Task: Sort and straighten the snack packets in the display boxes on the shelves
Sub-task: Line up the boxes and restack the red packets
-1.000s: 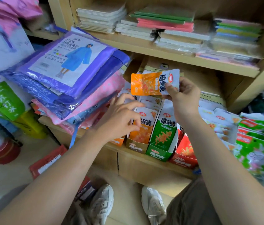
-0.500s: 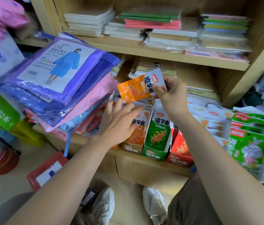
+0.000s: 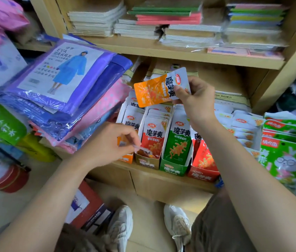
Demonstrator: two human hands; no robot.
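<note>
My right hand [image 3: 195, 101] pinches an orange and white snack packet [image 3: 157, 90] by its right end, holding it sideways above the display boxes. Below it stand the boxes in a row on the lower shelf: an orange box [image 3: 127, 158] at the left, a brown box [image 3: 148, 161], a green box [image 3: 173, 167] and a red box [image 3: 202, 174], all full of upright packets. My left hand [image 3: 107, 144] is in front of the orange and brown boxes, its fingers curled and pinching the thin edge of a packet [image 3: 143, 149] at the front of the brown box.
Bagged raincoats [image 3: 61, 79] are piled at the left, overhanging the shelf beside the boxes. Loose white packets [image 3: 241, 128] and green snack bags [image 3: 285, 157] lie at the right. Stacked notebooks [image 3: 169, 20] fill the upper shelf. My shoes [image 3: 177, 222] stand on the floor below.
My left hand has drawn back from the packets and curled to pinch a packet edge at the brown box. My right hand still holds the orange packet, now tilted a little.
</note>
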